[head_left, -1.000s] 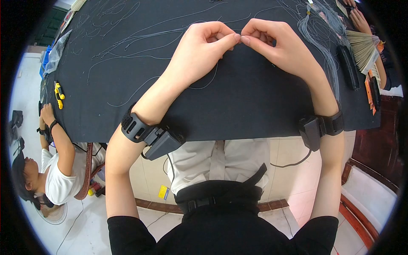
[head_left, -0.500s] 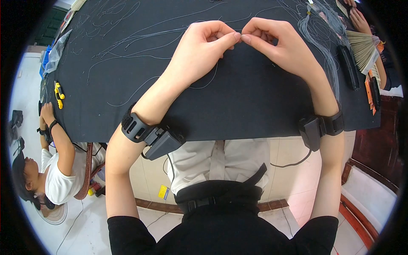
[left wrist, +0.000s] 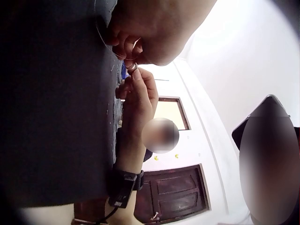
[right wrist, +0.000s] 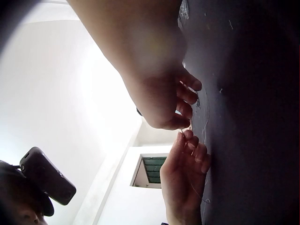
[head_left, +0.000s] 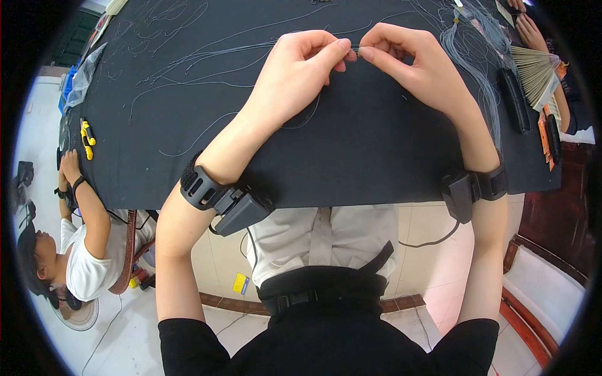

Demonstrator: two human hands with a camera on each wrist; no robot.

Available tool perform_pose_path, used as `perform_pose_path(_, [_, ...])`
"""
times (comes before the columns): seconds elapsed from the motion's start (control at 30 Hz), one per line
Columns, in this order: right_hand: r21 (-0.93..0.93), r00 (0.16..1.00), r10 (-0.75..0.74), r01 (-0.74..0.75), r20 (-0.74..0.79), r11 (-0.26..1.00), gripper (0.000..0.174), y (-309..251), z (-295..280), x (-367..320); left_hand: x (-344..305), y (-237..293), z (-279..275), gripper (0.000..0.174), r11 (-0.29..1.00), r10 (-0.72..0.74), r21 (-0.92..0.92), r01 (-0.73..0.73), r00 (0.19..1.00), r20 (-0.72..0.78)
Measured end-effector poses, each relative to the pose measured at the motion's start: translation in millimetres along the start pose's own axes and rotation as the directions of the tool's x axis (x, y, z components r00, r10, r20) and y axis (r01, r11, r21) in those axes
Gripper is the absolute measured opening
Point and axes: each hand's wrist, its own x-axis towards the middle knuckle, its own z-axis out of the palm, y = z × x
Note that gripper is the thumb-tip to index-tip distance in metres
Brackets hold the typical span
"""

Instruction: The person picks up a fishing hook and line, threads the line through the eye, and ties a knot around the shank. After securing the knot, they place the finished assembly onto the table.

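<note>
The left hand pinches a thin grey line between thumb and index finger above the black table. Close beside it, the right hand pinches the same spot's line with thumb and index finger; a short stretch of line shows between the fingertips. A loose end of line curves down below the left hand. In the right wrist view, a thin strand hangs across the left hand. From the left wrist view, a small shiny piece shows at the fingertips, too small to identify.
Several grey lines lie left of the hands on the black cloth. A grey bundle, a black case and a fan of sticks are at right. Yellow cutters lie far left; other people sit at both sides.
The fingertips have parted slightly, with a short stretch of line now showing between them. The left thumb has shifted a little up and left, and the right hand slightly to the right.
</note>
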Motion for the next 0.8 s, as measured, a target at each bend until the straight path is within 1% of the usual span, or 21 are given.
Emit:
perform_pose_path(0.13, [0.029,1.000,0.003,-0.003,0.015,1.000,0.015,-0.6,0.0,0.5,-1.0,1.8,0.4,0.024,0.999,0.007,0.036,-0.006,1.000,-0.020])
perform_pose_path(0.33, [0.011,1.000,-0.016,0.016,0.019,1.000,0.015,0.7,0.6,-0.2,-0.8,-1.4,0.4,0.023,0.998,0.042,0.045,-0.041,0.999,-0.027])
perform_pose_path(0.43, [0.028,1.000,0.006,-0.006,0.018,1.000,0.016,0.5,1.1,-0.4,-0.7,-0.1,0.1,0.023,0.999,0.037,0.016,-0.036,0.998,-0.059])
perform_pose_path(0.53, [0.004,0.994,0.082,-0.082,0.072,0.997,0.015,1.4,-1.8,-2.0,-0.1,-0.6,-0.3,0.023,0.999,0.032,-0.013,-0.033,0.996,-0.083])
perform_pose_path(0.63, [0.005,0.995,0.069,-0.070,0.074,0.998,0.015,-5.4,-2.9,-0.6,0.4,-4.0,-0.3,0.021,0.999,0.035,-0.006,-0.035,0.997,-0.075])
perform_pose_path(0.8, [0.009,0.993,0.077,-0.079,0.087,0.997,0.013,-1.1,-2.6,-1.2,0.3,-4.7,-0.9,0.020,0.999,0.037,0.017,-0.036,0.997,-0.061])
